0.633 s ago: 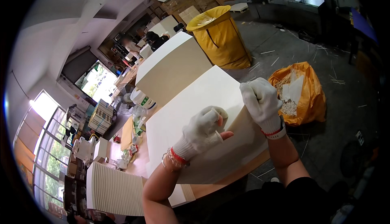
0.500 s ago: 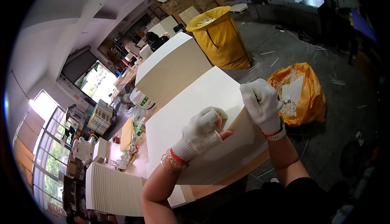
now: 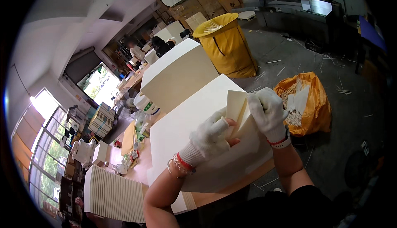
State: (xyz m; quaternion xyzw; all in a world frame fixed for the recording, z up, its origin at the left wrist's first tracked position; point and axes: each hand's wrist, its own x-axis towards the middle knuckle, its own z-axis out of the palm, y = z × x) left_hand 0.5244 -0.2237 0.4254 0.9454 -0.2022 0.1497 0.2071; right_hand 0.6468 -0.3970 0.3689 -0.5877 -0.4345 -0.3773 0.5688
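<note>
A large stack of white paper sheets (image 3: pixel 188 116) lies in front of me on the table. At its right corner a cream paper flap (image 3: pixel 235 104) stands raised between my two hands. My left hand (image 3: pixel 211 135), in a white knit glove with bare fingertips showing, is closed with thumb and finger at the flap's lower edge. My right hand (image 3: pixel 266 109), also gloved, is curled into a fist against the flap's right side and the stack's corner. Its fingertips are hidden, so what exactly lies inside the fist does not show.
Behind stands a taller paper stack (image 3: pixel 178 73); a ridged stack (image 3: pixel 113 195) is at lower left. A white bucket (image 3: pixel 144 103) and fan (image 3: pixel 124 104) stand left. Two yellow-orange bags (image 3: pixel 229 48) of paper strips sit on the floor at right. Two people are far off.
The cream flap has come up between my hands at the stack's corner. My left hand has shifted slightly right and down. The whole view has tilted a little.
</note>
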